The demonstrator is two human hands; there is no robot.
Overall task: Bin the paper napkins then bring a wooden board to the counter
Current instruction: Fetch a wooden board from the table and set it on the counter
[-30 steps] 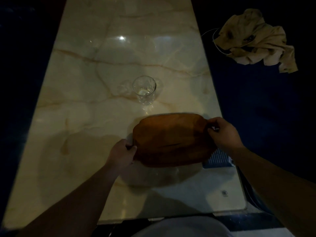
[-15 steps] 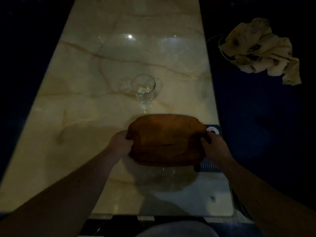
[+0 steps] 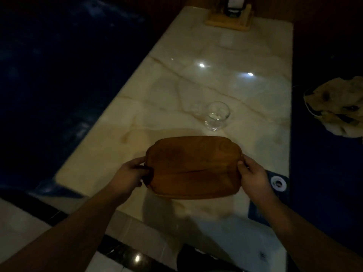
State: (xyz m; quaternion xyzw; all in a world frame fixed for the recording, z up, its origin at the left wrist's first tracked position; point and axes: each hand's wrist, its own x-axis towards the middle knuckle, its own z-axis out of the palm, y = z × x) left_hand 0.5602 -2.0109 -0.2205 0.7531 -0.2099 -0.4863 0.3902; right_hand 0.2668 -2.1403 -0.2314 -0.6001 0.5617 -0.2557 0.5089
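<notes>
- Wooden board point(image 3: 193, 166) sits level over the near end of the marble counter point(image 3: 196, 85); I cannot tell whether it touches the surface.
- I have the left hand point(image 3: 129, 174) closed on its left end and the right hand point(image 3: 253, 176) closed on its right end.
- I advise lowering both ends together, keeping it flat.
- I keep the far edge clear of the glass point(image 3: 217, 115) just beyond.
</notes>
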